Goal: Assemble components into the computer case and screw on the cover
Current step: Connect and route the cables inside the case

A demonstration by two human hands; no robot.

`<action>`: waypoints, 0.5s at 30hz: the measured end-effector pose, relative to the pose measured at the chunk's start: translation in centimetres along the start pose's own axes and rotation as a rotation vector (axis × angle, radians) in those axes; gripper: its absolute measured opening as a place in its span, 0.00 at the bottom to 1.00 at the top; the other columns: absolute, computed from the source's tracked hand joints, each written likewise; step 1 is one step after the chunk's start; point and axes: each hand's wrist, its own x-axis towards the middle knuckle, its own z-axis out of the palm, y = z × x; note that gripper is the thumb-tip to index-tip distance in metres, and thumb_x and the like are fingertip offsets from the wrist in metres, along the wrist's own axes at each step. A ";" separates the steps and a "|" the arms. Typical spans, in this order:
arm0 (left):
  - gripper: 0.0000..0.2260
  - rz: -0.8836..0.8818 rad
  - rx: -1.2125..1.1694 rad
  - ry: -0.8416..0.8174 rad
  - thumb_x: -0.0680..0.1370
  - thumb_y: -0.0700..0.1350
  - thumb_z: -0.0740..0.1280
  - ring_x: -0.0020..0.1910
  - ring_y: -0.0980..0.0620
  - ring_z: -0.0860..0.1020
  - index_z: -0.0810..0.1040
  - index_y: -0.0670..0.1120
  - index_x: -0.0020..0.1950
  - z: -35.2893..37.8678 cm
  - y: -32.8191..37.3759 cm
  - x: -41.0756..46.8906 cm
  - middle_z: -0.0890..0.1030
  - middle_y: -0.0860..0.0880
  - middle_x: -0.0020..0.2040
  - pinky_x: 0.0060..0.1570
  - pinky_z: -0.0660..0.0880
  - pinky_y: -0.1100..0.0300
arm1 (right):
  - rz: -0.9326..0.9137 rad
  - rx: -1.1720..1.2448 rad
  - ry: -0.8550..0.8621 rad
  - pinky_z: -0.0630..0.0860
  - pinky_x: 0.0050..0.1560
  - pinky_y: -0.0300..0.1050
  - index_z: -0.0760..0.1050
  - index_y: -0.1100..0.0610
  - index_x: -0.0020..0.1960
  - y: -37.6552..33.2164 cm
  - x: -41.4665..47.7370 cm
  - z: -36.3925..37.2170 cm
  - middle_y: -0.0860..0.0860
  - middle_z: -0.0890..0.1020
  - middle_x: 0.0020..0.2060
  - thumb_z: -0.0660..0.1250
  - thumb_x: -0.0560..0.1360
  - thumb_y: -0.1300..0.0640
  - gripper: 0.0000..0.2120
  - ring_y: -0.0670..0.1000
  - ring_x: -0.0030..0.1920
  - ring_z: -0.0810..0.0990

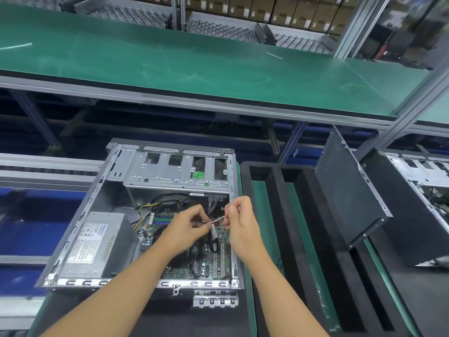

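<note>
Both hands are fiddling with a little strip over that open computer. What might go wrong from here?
The thin strip pinched between the left hand and right hand might slip and drop onto the motherboard, hard to fish out. Tugging the black cable may strain wherever it plugs in. The side panel leaning in the foam rack may tip if bumped.

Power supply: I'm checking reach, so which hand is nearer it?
Left. The left hand is over the motherboard just right of the power supply; the right hand is farther right, by the computer case's right wall.
</note>
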 end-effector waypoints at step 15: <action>0.08 -0.145 -0.156 0.039 0.73 0.41 0.76 0.39 0.55 0.82 0.77 0.47 0.43 0.1 0.6 0.2 0.84 0.50 0.42 0.46 0.73 0.60 | 0.030 -0.058 0.005 0.69 0.42 0.44 0.65 0.50 0.47 -0.9 0.1 -0.2 0.48 0.73 0.38 0.55 0.85 0.59 0.09 0.46 0.37 0.69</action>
